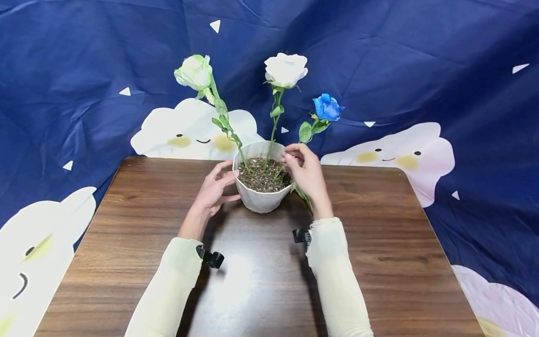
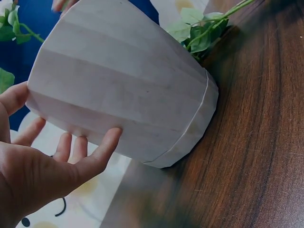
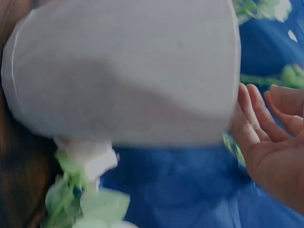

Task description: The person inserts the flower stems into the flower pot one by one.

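"What's around the pot [image 1: 262, 202]?"

"A leafy stem [image 1: 301, 193] lies on the surface [image 1: 379, 243] just right of it, running toward the right wrist, which hides part of it. Behind the surface's back edge hangs a dark blue cloth [image 1: 379, 51] with white triangles and smiling clouds [image 1: 417, 140]."

"And the pot itself, where is it?"

"Upright near the back edge, about midway between the two back corners. It's white and faceted, narrower at the base, with dark, light-flecked soil [image 1: 262, 181] inside."

"What's growing in it?"

"A pale green rose [image 1: 195, 72] leaning left, and a white rose [image 1: 286, 70] almost straight in the middle. A blue rose [image 1: 328, 107], lower, leans out over the right rim; part of its stem is behind the right hand [image 1: 309, 177]."

"How's the grip on each side?"

"The left hand [image 1: 212, 188] is loose, spread fingers touching the pot's left wall. The right is at the right rim, fingers bent, beside the blue rose's stem. I can't tell whether it pinches that stem."

"Anything to read?"

"Only drawn faces: dot eyes, curved mouths and yellow cheeks on the clouds."
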